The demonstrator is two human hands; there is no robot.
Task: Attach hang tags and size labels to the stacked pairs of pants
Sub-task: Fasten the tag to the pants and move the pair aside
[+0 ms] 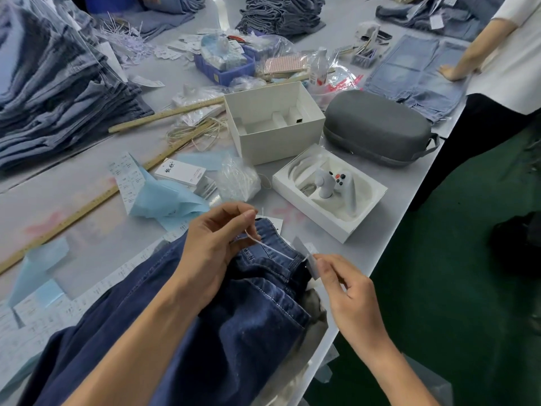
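Here we are at the near edge of the pale grey bench (73,200), with a pair of dark indigo denim pants (240,312) spread at six o'clock, waistband turned up toward the middle so the belt-loop area lies right under both hands. The left hand (210,247) sits on the denim at about seven o'clock from the waistband, wrist bent, knuckles up, thumb and forefinger pressed together on one end of a thin off-white string (265,244); the other fingers (234,209) curl loosely above. That string runs taut across the waistband toward four o'clock, where the right hand (348,291) comes in from the bench edge, palm half up, its thumb and forefinger pinching a small pale grey card hang tag (310,259) held upright just off the corner of the waistband. My read: the string is being kept tight so it can be drawn through or knotted at the waistband, and the tag is held clear of the cloth to keep the loop open. Whether the string already passes through a belt loop, I cannot tell. At ten o'clock lie long white printed label strips (127,177) on light blue tissue sheets (167,197), near to hand for the size-label step. At eleven o'clock, a tall stack of folded blue-grey pants (58,98) stands well apart.
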